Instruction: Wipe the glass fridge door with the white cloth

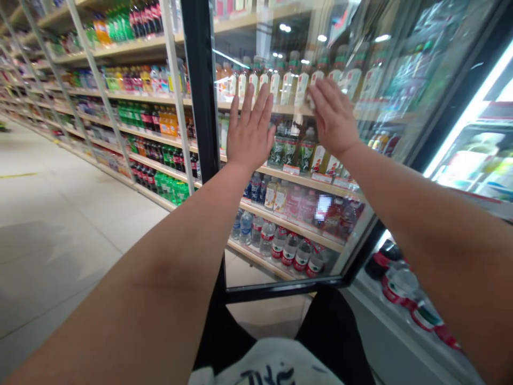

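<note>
A glass door (280,256) in a black frame stands open in front of me, bottles showing through and reflected in it. My left hand (250,131) lies flat against the pane on its left side, fingers stretched and apart. Higher up and to the right, my right hand (331,115) presses towards the glass with its fingers together. Under those fingers a small pale wad (310,101) sticks out at the left edge. Most of it is hidden by the hand, so whether it is cloth or paper cannot be told.
Long shelves of drink bottles (152,120) run along the left, beside a tiled floor (56,214). On the right is a lit cooler (401,321) with bottles inside. My knees in black (336,326) are close below the door's lower frame.
</note>
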A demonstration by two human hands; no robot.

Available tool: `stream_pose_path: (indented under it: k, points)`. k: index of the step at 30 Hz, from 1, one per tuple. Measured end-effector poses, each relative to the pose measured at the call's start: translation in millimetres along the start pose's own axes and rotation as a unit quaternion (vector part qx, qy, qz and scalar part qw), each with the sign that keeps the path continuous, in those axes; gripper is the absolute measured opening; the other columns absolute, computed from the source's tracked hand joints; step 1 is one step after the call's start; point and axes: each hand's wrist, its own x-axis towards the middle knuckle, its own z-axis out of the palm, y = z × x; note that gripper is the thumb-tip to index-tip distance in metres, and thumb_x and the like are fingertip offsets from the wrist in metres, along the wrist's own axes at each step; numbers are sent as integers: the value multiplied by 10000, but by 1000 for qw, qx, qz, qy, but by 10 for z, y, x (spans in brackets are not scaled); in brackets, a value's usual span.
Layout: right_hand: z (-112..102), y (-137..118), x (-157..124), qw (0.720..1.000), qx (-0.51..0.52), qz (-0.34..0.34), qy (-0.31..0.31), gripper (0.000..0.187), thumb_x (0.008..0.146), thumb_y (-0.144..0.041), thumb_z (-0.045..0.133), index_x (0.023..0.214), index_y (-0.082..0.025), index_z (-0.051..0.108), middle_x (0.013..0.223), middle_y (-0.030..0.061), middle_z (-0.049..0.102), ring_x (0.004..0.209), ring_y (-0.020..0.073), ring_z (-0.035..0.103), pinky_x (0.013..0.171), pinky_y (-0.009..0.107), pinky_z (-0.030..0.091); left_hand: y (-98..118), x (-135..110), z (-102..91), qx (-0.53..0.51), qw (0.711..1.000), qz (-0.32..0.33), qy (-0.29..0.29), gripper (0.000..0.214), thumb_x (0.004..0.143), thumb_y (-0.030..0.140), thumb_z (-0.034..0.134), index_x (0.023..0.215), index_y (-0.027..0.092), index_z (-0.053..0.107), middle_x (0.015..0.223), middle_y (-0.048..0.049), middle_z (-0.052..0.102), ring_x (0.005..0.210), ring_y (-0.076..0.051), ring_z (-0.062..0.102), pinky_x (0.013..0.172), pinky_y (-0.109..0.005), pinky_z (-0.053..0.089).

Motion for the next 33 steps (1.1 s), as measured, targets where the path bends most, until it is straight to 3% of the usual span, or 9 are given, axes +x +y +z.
stream_pose_path:
  k: [3,6,11,15,17,21,27,31,33]
  points:
    - [-8,323,63,988,6,109,108,558,1097,-389,266,1593,-183,416,1680,35,363,1588,248,248,1350,566,154,-35,12,55,8,1000,0,10,724,1041,514,195,1711,240,170,1696,231,74,1591,-145,-199,1360,-424,-177]
    - [89,558,40,977,33,141,157,536,1091,-439,286,1611,-327,352,1697,-81,307,1594,224,188,1357,546,95,-53,12,88,7,1000,6,17,735,1044,546,171,1714,247,123,1692,241,127,1573,-128,-253,1351,-450,-209]
    - [142,639,103,986,11,123,111,576,1111,-527,187,1615,-284,321,1704,-55,297,1597,185,141,1357,539,103,-24,-15,30,-1,1000,11,12,734,1026,460,254,1711,203,193,1716,168,64,1614,-189,-112,1372,-481,-114]
    - [38,370,203,981,-3,160,108,636,1106,-526,143,1601,-198,370,1699,4,318,1601,219,186,1365,535,126,3,-10,6,9,1000,6,17,750,1004,416,292,1705,164,210,1715,159,-9,1621,-221,-77,1368,-489,-126]
    - [-6,142,199,993,-3,98,61,652,1103,-508,125,1609,-176,368,1712,-1,293,1617,219,163,1380,506,102,15,-6,0,-2,1000,3,18,744,1000,416,294,1707,198,213,1708,183,8,1621,-228,-72,1368,-499,-128]
    - [-69,-78,234,998,8,-23,-54,565,1069,-542,263,1540,-315,477,1659,-97,390,1599,200,242,1376,450,167,19,-18,-10,-16,1000,-1,8,742,1002,444,285,1708,223,217,1707,178,35,1621,-214,-70,1370,-505,-115]
    - [-82,58,164,988,-20,139,61,634,1092,-413,153,1612,-119,367,1712,43,296,1614,234,190,1378,517,117,-14,-12,28,11,1000,7,12,749,1029,510,208,1703,183,197,1716,186,22,1619,-201,-98,1369,-468,-136]
    - [-10,-64,-34,999,13,43,-13,599,1073,-538,170,1557,-338,462,1663,-110,376,1623,193,183,1386,447,152,-30,16,70,7,1000,4,12,767,1025,545,138,1707,194,149,1710,205,111,1587,-139,-221,1352,-473,-192]
    - [-3,-75,-44,999,31,9,-37,565,1067,-548,217,1536,-374,479,1645,-129,401,1618,198,205,1379,472,173,-35,24,85,7,1000,0,5,776,1024,561,129,1705,190,142,1710,209,97,1570,-116,-259,1343,-464,-212]
